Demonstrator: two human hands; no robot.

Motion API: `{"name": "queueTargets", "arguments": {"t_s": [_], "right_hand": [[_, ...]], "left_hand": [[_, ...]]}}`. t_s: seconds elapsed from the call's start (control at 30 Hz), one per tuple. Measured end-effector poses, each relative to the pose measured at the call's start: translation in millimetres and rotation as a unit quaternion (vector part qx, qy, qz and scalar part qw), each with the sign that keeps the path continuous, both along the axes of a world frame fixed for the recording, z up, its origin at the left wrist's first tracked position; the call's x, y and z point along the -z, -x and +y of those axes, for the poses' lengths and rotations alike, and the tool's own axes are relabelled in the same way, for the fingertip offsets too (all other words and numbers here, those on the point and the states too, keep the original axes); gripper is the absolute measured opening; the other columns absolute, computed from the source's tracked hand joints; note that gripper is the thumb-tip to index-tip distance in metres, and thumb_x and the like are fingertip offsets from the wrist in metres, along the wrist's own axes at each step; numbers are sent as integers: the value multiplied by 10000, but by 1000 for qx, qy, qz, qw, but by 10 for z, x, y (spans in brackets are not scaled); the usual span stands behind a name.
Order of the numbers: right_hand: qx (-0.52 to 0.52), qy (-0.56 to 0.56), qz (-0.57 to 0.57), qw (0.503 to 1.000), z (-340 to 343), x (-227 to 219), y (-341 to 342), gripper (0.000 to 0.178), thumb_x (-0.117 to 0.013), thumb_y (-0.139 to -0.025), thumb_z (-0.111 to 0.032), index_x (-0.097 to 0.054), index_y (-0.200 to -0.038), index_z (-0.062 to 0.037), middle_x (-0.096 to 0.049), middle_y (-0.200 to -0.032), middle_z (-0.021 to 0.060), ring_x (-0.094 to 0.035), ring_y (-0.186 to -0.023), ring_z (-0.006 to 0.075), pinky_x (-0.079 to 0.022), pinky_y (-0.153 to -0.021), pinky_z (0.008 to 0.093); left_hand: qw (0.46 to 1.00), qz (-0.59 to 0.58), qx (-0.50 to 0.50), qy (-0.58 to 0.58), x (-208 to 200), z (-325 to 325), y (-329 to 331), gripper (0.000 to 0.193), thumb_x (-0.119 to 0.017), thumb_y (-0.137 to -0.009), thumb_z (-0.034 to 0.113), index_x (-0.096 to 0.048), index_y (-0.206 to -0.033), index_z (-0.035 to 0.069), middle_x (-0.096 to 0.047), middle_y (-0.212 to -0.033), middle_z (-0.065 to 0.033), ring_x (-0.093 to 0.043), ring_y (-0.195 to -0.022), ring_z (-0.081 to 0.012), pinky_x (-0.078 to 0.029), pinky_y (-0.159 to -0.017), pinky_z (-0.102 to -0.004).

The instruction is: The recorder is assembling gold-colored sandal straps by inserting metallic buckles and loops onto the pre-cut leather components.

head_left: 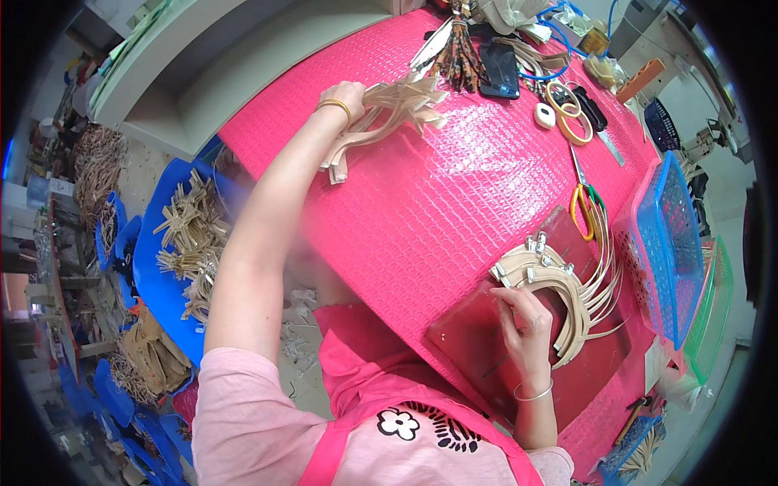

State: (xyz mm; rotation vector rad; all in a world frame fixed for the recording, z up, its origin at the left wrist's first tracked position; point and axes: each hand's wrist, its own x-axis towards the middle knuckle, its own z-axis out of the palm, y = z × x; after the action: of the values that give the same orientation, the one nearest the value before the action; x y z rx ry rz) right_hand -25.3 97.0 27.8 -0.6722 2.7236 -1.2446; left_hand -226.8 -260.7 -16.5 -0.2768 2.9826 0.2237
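Note:
My left hand (347, 99), a yellow bangle at its wrist, is stretched to the far left of the pink table mat. Its fingers are closed at the end of a loose bundle of beige fabric straps (397, 113), which fan out to the right. My right hand (525, 324) is over the dark red board (462, 328), fingers bent together in a pinch. Anything between those fingertips is too small to make out. Just beyond them lies a curved stack of beige straps (567, 304) with small metal clips (536, 243) at the far ends.
Scissors (582, 202) with yellow and green handles, tape rolls (567, 113) and a phone (498, 71) lie on the pink mat (421, 219). A blue basket (677, 243) stands at the right edge. Left of the table, a blue bin (162, 251) holds bundled straps.

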Motion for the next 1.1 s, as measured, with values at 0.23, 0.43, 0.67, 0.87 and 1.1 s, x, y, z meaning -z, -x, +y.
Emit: {"name": "queueTargets", "arguments": {"t_s": [0.23, 0.43, 0.67, 0.87, 1.1], "right_hand": [[34, -4, -6, 999, 191, 34, -44, 148, -565, -711, 23, -579, -852, -21, -554, -721, 108, -541, -636, 248, -421, -576, 314], [61, -19, -18, 998, 346, 37, -122, 149, -570, -713, 16, -578, -856, -26, -551, -732, 105, -535, -646, 251, -416, -579, 313], [177, -36, 47, 982, 950, -178, -162, 197, -523, -710, 76, -555, -886, -8, -530, -749, 104, -537, -706, 232, -426, -630, 299], [177, -218, 72, 957, 1774, -237, -38, 281, -510, -619, 92, -536, -875, -22, -501, -885, 94, -508, -796, 242, -423, -654, 322], [94, -309, 95, 942, 2202, 142, -151, 170, -632, -646, -72, -520, -770, -42, -492, -829, 89, -468, -902, 261, -345, -846, 385]], "left_hand": [[966, 154, -60, 197, -166, -350, 430, 171, -451, -799, 146, -554, -913, 71, -574, -983, -150, -573, -921, -266, -488, -705, -387], [978, 84, -140, 132, 65, -380, 532, 508, -568, -735, 226, -382, -1202, 151, -496, -1139, -163, -496, -1050, -277, -380, -871, -459], [942, 277, 130, 135, -308, -286, 56, 628, -687, -671, 229, -408, -1226, 139, -492, -1143, -157, -502, -1015, -240, -410, -848, -365], [846, 146, 380, -345, -390, 2286, -1207, 290, -595, -760, 138, -564, -1034, 50, -567, -916, -105, -558, -814, -199, -458, -714, -295], [878, 266, 329, -223, 51, 3331, -1116, 174, -640, -689, 197, -595, -791, 63, -556, -783, -89, -514, -817, -275, -421, -712, -366]]}}
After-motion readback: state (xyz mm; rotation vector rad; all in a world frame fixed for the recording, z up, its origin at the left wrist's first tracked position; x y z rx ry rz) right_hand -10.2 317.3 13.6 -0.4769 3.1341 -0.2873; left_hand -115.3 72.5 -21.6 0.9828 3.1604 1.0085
